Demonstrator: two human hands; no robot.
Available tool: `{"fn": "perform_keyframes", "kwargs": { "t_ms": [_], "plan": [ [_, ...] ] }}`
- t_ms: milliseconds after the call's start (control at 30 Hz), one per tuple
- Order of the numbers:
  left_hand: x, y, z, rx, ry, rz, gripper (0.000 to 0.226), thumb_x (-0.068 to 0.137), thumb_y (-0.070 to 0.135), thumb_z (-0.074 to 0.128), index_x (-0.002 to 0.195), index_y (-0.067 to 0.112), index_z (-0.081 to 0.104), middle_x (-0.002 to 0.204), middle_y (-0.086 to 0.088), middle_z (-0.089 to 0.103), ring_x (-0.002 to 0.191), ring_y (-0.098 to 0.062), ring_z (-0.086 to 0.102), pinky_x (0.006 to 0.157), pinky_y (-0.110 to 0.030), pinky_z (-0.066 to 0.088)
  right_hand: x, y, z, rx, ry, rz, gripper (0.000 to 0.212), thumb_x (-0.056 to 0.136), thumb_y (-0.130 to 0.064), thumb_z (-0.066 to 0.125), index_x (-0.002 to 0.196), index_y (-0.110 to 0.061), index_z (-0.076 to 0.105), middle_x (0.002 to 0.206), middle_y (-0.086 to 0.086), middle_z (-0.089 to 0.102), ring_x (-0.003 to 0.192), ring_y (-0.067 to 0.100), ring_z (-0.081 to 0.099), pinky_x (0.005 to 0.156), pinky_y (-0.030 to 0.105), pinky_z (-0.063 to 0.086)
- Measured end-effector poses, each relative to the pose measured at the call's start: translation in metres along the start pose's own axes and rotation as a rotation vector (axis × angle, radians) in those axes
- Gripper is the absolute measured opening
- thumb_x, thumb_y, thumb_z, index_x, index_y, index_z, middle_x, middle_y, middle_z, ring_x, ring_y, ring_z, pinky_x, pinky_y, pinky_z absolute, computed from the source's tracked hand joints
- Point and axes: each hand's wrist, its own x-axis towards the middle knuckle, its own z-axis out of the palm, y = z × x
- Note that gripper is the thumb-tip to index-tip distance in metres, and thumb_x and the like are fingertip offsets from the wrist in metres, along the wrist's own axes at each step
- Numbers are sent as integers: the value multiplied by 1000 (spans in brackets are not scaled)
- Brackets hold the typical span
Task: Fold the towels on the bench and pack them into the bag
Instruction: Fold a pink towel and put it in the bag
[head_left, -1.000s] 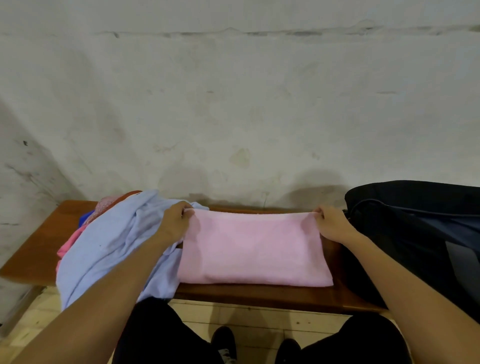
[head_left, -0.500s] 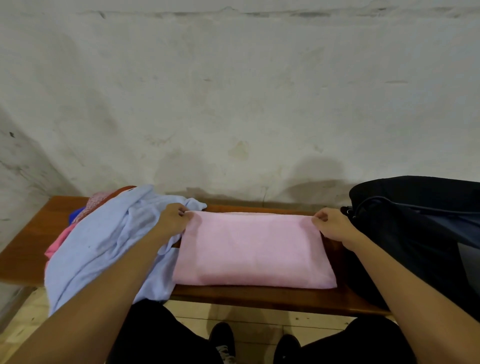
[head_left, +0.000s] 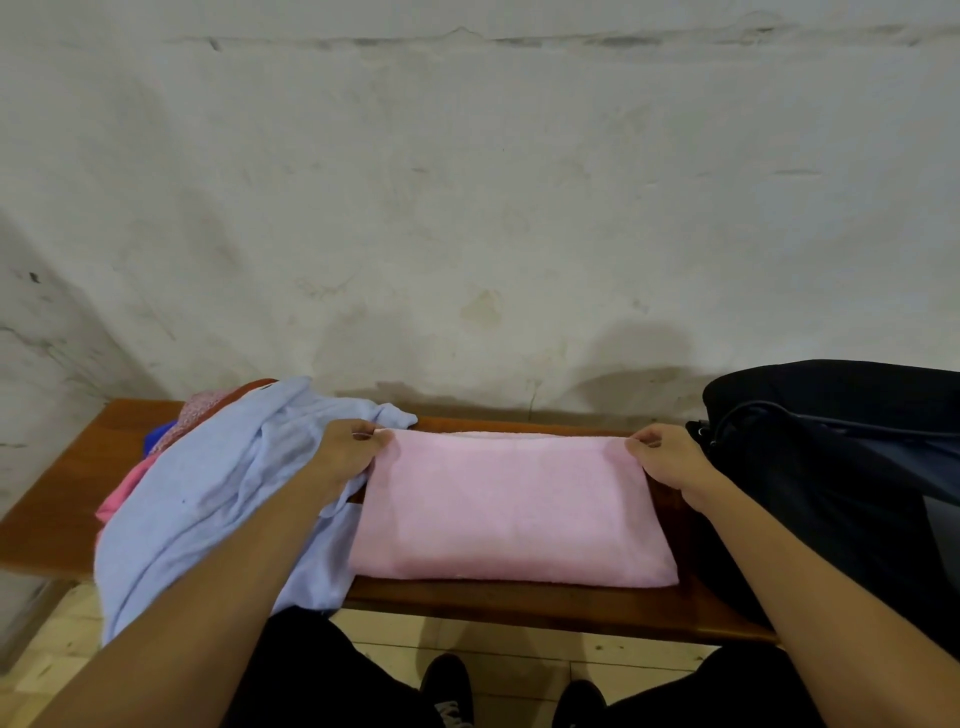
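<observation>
Both hands hold the far edge of the pink towel (head_left: 511, 506), which lies folded flat on the wooden bench (head_left: 57, 514). The left hand (head_left: 349, 452) pinches the far left corner between thumb and curled fingers, and the right hand (head_left: 667, 457) pinches the far right corner in the same way.

Compared with the earlier pictures, very little differs. The hands keep the same two corners as one second ago and the towel stays in the same folded rectangle, with its near edge close to the front of the bench. The far edge now looks a little more even and lies flat on the wood. The view itself shifts slightly up and down between the pictures, so small moves of the towel are hard to judge.

The black bag (head_left: 841, 467) stands at the right end of the bench, just beside the right hand; the picture cuts off its right side, and I cannot tell if its mouth is open. On the left lies a loose heap: a light blue towel (head_left: 208, 499) hangs over the front edge of the bench, and the left forearm covers part of it. Under it only small pieces of a pink cloth (head_left: 122, 493), a dark blue cloth (head_left: 158, 435) and a spotted reddish cloth (head_left: 200, 410) are visible, too little to say what they are. Below the bench two dark shoes (head_left: 449, 693) appear on the tiled floor (head_left: 47, 670).
</observation>
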Motion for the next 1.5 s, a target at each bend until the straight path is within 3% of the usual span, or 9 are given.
{"fn": "perform_keyframes", "kwargs": {
  "t_ms": [133, 233, 333, 567, 767, 1000, 1167, 1333, 1500],
  "plan": [
    [16, 11, -1, -142, -372, -293, 42, 76, 24, 66, 57, 25, 28, 50, 6, 17, 46, -12, 19, 45, -35, 19, 5, 5, 2, 150, -56, 115, 14, 95, -13, 61, 99, -2, 69, 83, 8, 64, 79, 24, 57, 77, 37, 49],
    [6, 13, -1, 351, -2, -775, 39, 65, 14, 86, 53, 22, 50, 47, -14, 50, 56, -41, 47, 57, -53, 34, 2, 5, 0, 162, -98, 152, 14, 97, -12, 60, 99, -1, 68, 69, 11, 60, 61, 20, 47, 57, 28, 39],
    [-2, 11, -10, 685, 185, -1086, 15, 84, 11, 73, 74, 19, 66, 56, 4, 66, 66, -2, 66, 65, -30, 49, -2, 2, -3, 125, -78, 77, 13, 97, -9, 59, 97, -1, 69, 68, 13, 62, 58, 19, 52, 58, 26, 43],
    [9, 23, -13, 532, 256, -1035, 15, 90, 11, 67, 99, -1, 69, 92, -12, 68, 86, -20, 62, 73, -23, 50, -2, -8, -19, 132, 103, -56, 23, 96, -15, 63, 113, -2, 70, 103, 9, 69, 98, 23, 63, 88, 33, 49],
    [46, 55, -11, 427, 231, -862, 5, 89, 7, 67, 92, 3, 69, 76, 1, 71, 69, -4, 64, 64, -12, 51, -13, -42, -58, 271, 124, -254, 12, 96, -11, 62, 103, -7, 70, 89, -1, 69, 76, 12, 64, 68, 14, 55],
    [83, 93, 5, 450, 242, -588, 7, 80, 6, 75, 86, 9, 73, 78, 2, 74, 74, -10, 68, 72, -17, 55, -35, -66, -88, 430, 224, -451, 13, 87, -9, 73, 100, -9, 72, 91, 3, 73, 82, 13, 70, 78, 16, 56],
    [31, 100, -2, 586, -15, -636, 13, 76, -4, 75, 76, 8, 71, 68, 9, 71, 65, 0, 65, 64, -11, 49, -55, -46, -88, -267, 3, -442, 24, 72, -3, 78, 71, -21, 63, 74, -1, 64, 67, 14, 58, 58, 14, 44],
    [-50, 74, -18, 894, -571, -727, 34, 78, 10, 78, 83, 40, 63, 79, 10, 65, 72, -9, 60, 69, -17, 47, -77, -6, -35, -911, -330, -318, 18, 80, -16, 71, 86, -26, 57, 95, -7, 54, 80, 10, 55, 70, 23, 48],
    [-75, 67, -19, 1008, -645, -723, 45, 77, 11, 78, 89, 46, 53, 91, 4, 59, 80, -9, 55, 76, -27, 50, -87, 14, -16, -915, -398, -227, 16, 84, -18, 69, 93, -22, 55, 103, -1, 55, 84, 14, 59, 73, 25, 52]
  ]
}}
